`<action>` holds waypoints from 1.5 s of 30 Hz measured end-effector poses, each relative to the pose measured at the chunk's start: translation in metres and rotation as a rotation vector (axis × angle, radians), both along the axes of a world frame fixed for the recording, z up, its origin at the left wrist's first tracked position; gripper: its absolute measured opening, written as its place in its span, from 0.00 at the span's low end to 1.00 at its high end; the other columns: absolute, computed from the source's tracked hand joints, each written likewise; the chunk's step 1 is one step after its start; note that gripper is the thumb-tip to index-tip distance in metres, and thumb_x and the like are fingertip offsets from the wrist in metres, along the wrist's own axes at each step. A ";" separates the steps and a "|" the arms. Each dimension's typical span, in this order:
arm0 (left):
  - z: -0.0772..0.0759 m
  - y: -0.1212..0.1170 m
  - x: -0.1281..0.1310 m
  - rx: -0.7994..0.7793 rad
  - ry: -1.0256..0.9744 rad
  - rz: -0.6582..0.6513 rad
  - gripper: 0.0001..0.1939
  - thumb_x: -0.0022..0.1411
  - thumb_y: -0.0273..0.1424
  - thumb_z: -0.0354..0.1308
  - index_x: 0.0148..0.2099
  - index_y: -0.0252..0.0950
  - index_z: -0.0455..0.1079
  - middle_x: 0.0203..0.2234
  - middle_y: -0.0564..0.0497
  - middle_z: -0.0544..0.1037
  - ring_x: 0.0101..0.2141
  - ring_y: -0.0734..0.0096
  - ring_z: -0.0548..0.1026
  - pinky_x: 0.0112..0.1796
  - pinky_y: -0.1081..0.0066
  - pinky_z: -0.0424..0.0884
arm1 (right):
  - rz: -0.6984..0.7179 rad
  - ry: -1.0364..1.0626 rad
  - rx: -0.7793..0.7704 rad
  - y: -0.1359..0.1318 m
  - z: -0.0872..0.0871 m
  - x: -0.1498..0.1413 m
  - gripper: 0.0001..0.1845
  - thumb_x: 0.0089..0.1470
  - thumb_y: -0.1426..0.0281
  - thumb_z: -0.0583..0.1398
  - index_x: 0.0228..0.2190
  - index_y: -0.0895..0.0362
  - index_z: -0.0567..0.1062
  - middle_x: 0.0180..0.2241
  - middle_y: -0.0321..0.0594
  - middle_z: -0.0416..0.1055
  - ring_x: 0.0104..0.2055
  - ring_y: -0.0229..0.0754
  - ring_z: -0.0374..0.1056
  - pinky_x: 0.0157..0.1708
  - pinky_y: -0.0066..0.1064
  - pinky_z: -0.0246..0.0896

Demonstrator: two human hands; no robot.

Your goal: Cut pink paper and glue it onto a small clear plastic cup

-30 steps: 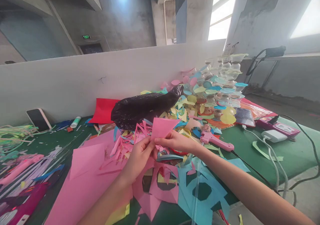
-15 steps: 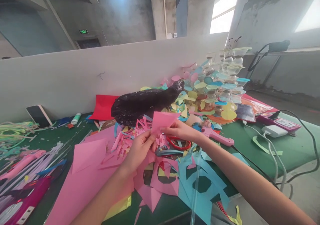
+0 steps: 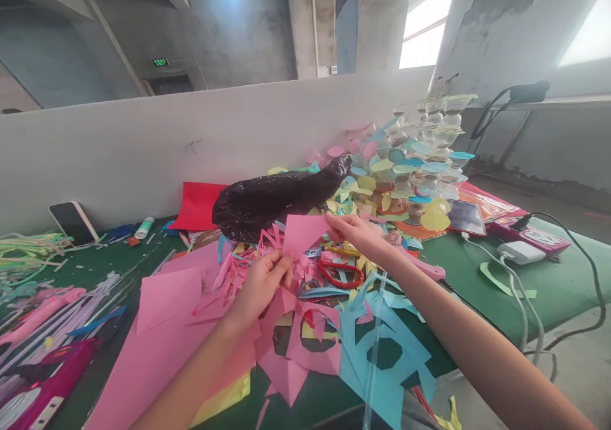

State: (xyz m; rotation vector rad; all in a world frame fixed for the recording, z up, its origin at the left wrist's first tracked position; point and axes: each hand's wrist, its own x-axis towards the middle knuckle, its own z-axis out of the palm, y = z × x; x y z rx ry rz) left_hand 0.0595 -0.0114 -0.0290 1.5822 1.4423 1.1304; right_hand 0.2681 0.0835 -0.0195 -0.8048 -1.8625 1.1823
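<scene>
A small piece of pink paper (image 3: 305, 233) is held up between my two hands over a heap of scraps. My left hand (image 3: 265, 278) pinches its lower left corner between thumb and fingers. At the upper right corner, my right hand (image 3: 354, 234) grips it with closed fingertips. Red-handled scissors (image 3: 341, 275) lie just below, their blades hidden among the scraps. Beneath my hands are pink paper offcuts (image 3: 312, 353) with holes cut out and blue paper offcuts (image 3: 382, 353). Larger pink sheets (image 3: 143, 353) lie to the left.
Behind the scraps lies a black plastic bag (image 3: 277, 201). Clear cups with coloured paper discs (image 3: 429, 163) are stacked at back right. A pink glue gun (image 3: 424, 266), a power strip (image 3: 539, 236) and cables are on the right. A phone (image 3: 74, 222) leans against the white partition (image 3: 119, 163).
My right hand has moved from the paper's lower right edge to its upper right corner. My left hand has shifted slightly left and stays on the paper.
</scene>
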 end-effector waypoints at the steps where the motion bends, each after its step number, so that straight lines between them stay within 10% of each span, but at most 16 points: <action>1: 0.000 0.000 0.000 0.000 0.002 -0.007 0.20 0.65 0.44 0.52 0.24 0.39 0.61 0.15 0.58 0.66 0.18 0.77 0.59 0.25 0.72 0.59 | -0.012 -0.009 -0.005 0.000 0.000 0.000 0.34 0.60 0.43 0.49 0.15 0.55 0.58 0.18 0.31 0.53 0.22 0.34 0.46 0.25 0.30 0.46; 14: 0.003 -0.004 0.004 -0.031 0.005 -0.097 0.19 0.64 0.41 0.52 0.23 0.38 0.64 0.17 0.55 0.71 0.22 0.73 0.68 0.32 0.71 0.66 | -0.171 -0.001 -0.028 -0.001 0.002 -0.003 0.34 0.56 0.39 0.50 0.16 0.54 0.60 0.18 0.32 0.55 0.20 0.34 0.49 0.22 0.30 0.48; 32: -0.005 0.000 -0.009 0.011 -0.097 0.102 0.16 0.62 0.47 0.58 0.43 0.40 0.69 0.27 0.57 0.72 0.28 0.73 0.70 0.31 0.75 0.65 | 0.211 -0.080 0.036 -0.018 -0.015 -0.022 0.19 0.62 0.53 0.54 0.31 0.56 0.69 0.22 0.30 0.58 0.21 0.33 0.50 0.19 0.27 0.46; 38: -0.005 0.003 -0.007 -0.055 -0.299 0.115 0.16 0.60 0.44 0.61 0.44 0.39 0.69 0.33 0.53 0.77 0.33 0.70 0.75 0.35 0.72 0.70 | -0.154 -0.029 0.296 -0.023 -0.019 -0.025 0.22 0.64 0.64 0.54 0.57 0.53 0.57 0.47 0.44 0.67 0.32 0.37 0.66 0.29 0.30 0.63; 45: -0.003 0.002 -0.002 -0.100 -0.454 0.075 0.16 0.60 0.43 0.62 0.44 0.38 0.69 0.31 0.53 0.77 0.29 0.70 0.75 0.31 0.72 0.72 | -0.007 -0.412 0.608 -0.036 -0.013 -0.022 0.22 0.63 0.76 0.55 0.56 0.49 0.70 0.47 0.44 0.76 0.44 0.48 0.74 0.40 0.36 0.66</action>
